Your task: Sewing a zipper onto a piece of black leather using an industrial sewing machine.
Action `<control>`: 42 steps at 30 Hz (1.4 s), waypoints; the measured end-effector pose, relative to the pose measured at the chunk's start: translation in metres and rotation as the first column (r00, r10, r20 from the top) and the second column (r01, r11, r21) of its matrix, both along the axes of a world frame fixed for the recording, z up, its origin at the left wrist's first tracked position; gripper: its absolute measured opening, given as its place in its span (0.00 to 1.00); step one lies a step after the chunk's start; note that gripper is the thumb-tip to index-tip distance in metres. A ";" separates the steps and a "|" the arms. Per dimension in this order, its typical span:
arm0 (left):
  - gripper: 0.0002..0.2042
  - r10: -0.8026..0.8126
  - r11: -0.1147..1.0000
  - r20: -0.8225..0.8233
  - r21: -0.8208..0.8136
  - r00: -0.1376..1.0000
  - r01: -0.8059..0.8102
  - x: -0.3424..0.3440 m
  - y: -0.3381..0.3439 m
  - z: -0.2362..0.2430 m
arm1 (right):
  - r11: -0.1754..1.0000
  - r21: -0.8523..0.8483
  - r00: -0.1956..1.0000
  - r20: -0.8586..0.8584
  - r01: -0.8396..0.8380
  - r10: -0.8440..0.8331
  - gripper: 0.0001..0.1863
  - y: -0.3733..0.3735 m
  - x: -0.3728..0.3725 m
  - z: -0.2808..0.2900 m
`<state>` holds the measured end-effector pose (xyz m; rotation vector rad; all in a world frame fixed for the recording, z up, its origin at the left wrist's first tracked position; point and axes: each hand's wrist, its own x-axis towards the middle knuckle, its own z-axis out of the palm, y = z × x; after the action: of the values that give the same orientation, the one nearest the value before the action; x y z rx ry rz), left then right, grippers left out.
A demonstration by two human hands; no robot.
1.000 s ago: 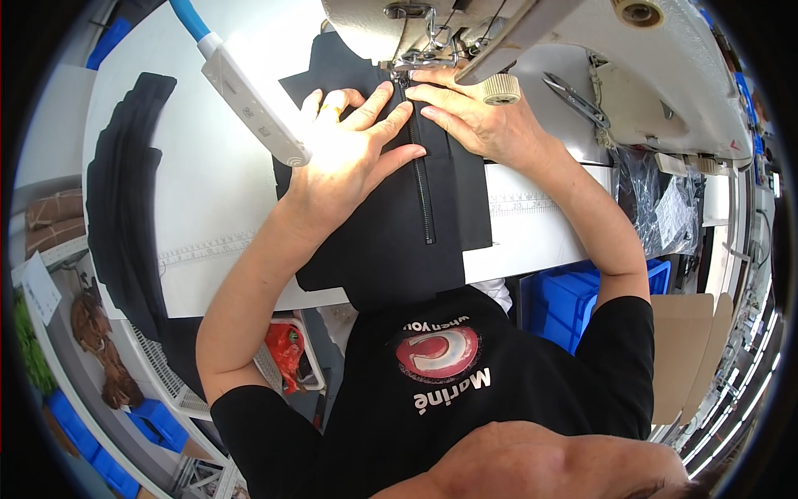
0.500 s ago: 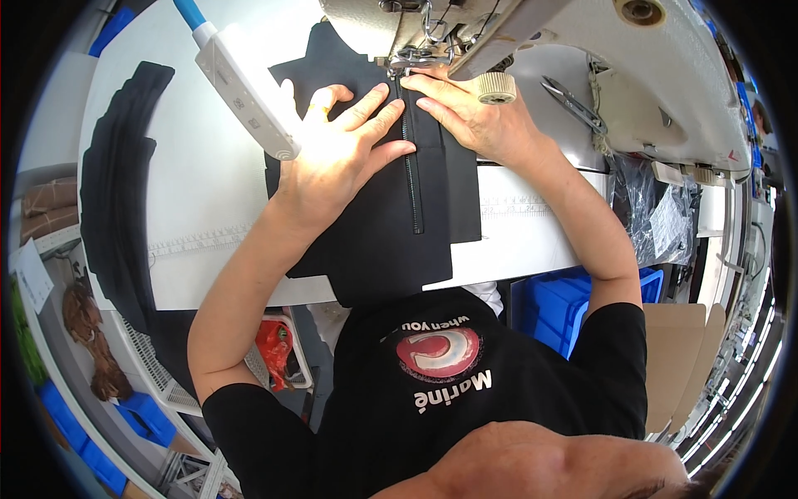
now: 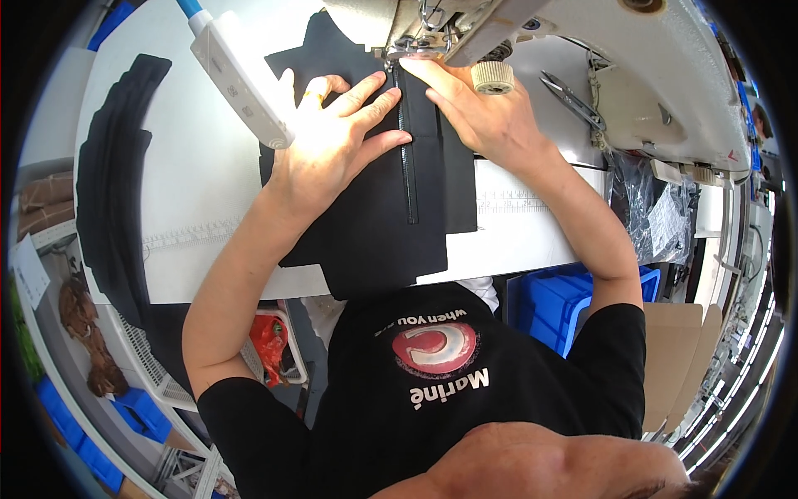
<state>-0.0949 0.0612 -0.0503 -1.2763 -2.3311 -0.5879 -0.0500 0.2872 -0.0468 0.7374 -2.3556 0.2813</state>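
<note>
A black fabric panel (image 3: pixel 366 241) lies on the white sewing table, with a black zipper (image 3: pixel 407 183) running lengthwise along it. The zipper's far end is at the presser foot (image 3: pixel 391 60) of a sewing machine (image 3: pixel 665 100). My left hand (image 3: pixel 328 154) rests flat on the panel just left of the zipper, fingers spread, thumb reaching across the zipper. To the right of the zipper, my right hand (image 3: pixel 490 116) presses on the fabric with stretched fingers. Its index fingertip is close beside the presser foot. Neither hand grips anything.
A white lamp (image 3: pixel 241 83) hangs over my left hand. Stacked black fabric strips (image 3: pixel 116 191) drape over the table's left side. Thread snips (image 3: pixel 572 96) lie right of my right hand, near a clear plastic bag (image 3: pixel 657 208). Below the table edge stands a blue bin (image 3: pixel 540 308).
My right index finger has slid forward, closer to the presser foot. The left hand keeps its place on the panel. The whole view has shifted slightly.
</note>
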 end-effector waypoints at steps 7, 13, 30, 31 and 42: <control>0.23 -0.013 1.000 -0.009 -0.012 1.000 0.013 0.000 -0.003 -0.001 | 0.992 0.012 0.984 0.123 0.128 -0.129 0.16 0.000 0.002 -0.002; 0.23 -0.060 0.997 0.085 0.060 0.995 0.055 -0.003 -0.003 -0.005 | 0.990 0.036 0.985 0.108 0.134 -0.138 0.15 0.000 0.002 -0.001; 0.40 -0.153 0.938 0.323 -0.250 0.934 0.240 0.114 -0.060 0.016 | 0.986 -0.030 0.924 0.346 -0.161 0.161 0.20 -0.026 0.134 0.032; 0.40 -0.143 0.962 0.310 -0.179 0.940 0.205 0.116 -0.057 0.017 | 0.984 0.007 0.929 0.333 -0.177 0.165 0.20 -0.035 0.140 0.030; 0.10 -0.105 0.991 0.252 0.110 0.962 0.079 0.079 -0.039 0.020 | 0.929 -0.326 0.934 0.245 -0.173 0.260 0.10 -0.036 0.128 0.063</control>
<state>-0.0163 0.0224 -0.0302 -1.3360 -2.4210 -0.9400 0.0775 0.2512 0.0161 0.8562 -2.4139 0.8765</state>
